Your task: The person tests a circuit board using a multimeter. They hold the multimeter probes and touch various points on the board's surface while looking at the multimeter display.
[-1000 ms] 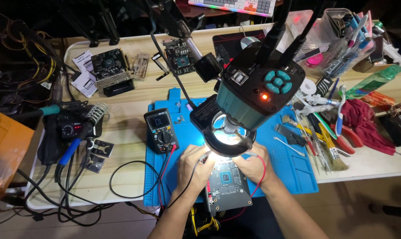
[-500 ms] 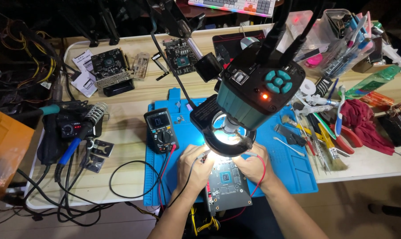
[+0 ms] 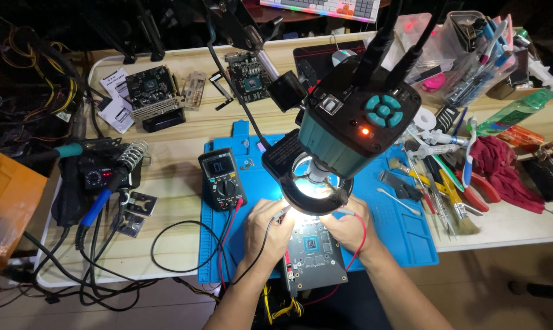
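Between left hand (image 3: 269, 229), right hand (image 3: 347, 225): circuit board (image 3: 314, 253).

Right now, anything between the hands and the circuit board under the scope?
Nothing visible. Left hand and right hand sit at the top edge of the circuit board, each with a probe. The ring light hangs just above.

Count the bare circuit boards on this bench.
3: one circuit board between the hands on the blue mat, two at the table's back, left and centre. Clutter may hide more.
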